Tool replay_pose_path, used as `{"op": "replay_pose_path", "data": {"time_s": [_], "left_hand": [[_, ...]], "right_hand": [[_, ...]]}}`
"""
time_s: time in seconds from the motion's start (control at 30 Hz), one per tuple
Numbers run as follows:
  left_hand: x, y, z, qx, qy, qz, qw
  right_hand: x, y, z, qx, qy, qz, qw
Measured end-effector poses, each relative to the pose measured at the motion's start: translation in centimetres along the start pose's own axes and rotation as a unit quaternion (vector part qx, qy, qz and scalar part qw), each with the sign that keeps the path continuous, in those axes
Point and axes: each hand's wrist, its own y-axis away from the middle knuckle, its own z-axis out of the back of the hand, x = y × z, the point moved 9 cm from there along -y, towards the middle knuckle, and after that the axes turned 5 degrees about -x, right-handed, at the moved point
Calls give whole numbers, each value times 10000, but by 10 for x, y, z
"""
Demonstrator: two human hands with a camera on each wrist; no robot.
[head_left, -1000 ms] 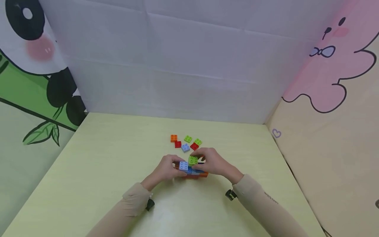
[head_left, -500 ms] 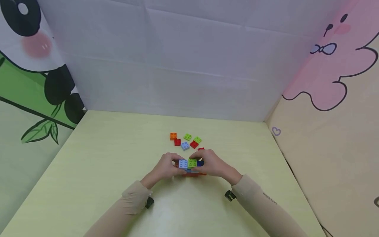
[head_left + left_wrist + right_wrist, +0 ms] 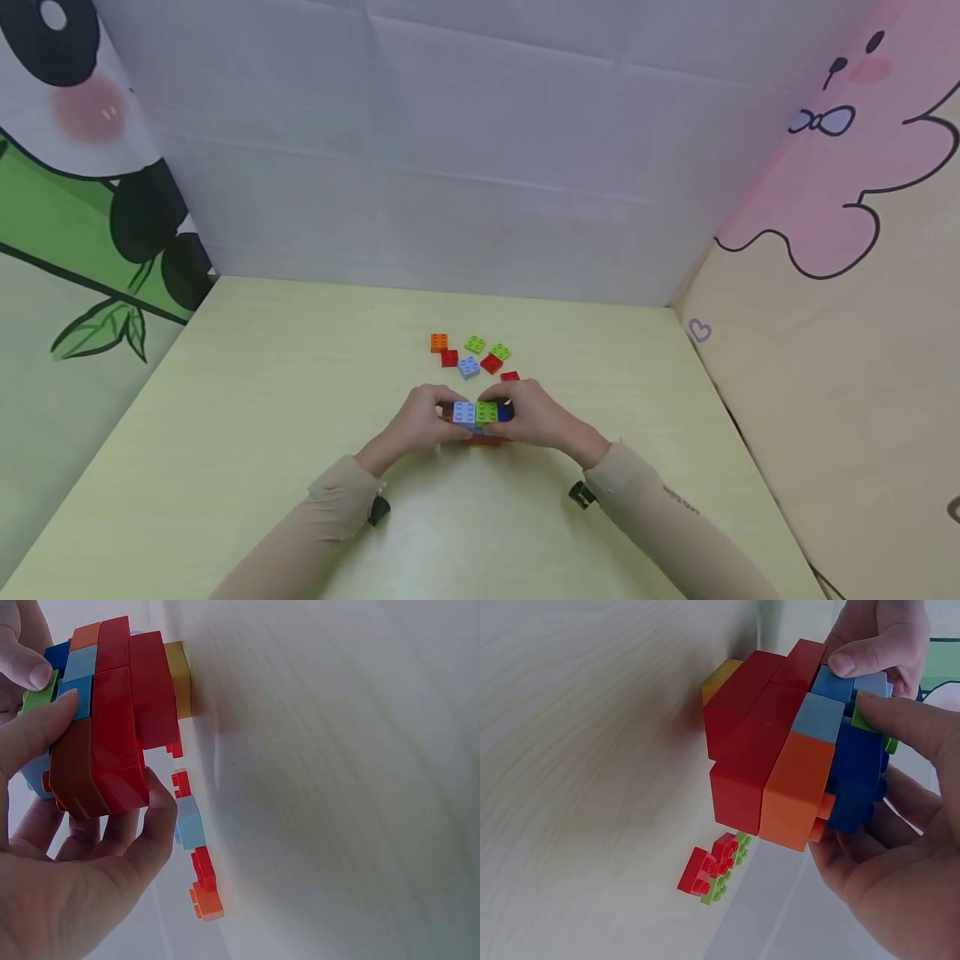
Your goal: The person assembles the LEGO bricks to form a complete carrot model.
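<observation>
A layered stack of toy building bricks (image 3: 746,739) stands between both hands, with a yellow brick (image 3: 718,677) at the base, red bricks above it, then brown, blue and orange ones. My left hand (image 3: 420,421) grips its left end, thumb on the near side and fingers curled behind. On top sit a light blue brick (image 3: 464,414) and, right beside it, a green brick (image 3: 487,413). The right hand (image 3: 536,414) pinches the green brick between thumb and fingers. A dark blue brick (image 3: 854,776) lies under the right palm, partly hidden in the head view.
Behind the stack several loose bricks lie on the pale table (image 3: 300,358): an orange brick (image 3: 438,342), a light blue brick (image 3: 468,367), red ones such as the red brick (image 3: 491,363), and green ones such as the green brick (image 3: 476,343). A white wall (image 3: 480,167) rises behind.
The right hand has brought the green brick down onto the stack, level with the light blue brick. A red brick behind the right hand has come into sight. The left hand keeps its grip.
</observation>
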Motion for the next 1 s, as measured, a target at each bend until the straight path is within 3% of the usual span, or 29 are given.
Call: {"op": "replay_pose_path", "data": {"time_s": [1.0], "left_hand": [[1, 0, 0, -9, -11, 14, 10000]], "right_hand": [[-5, 0, -6, -83, 327, -26, 9994]]}}
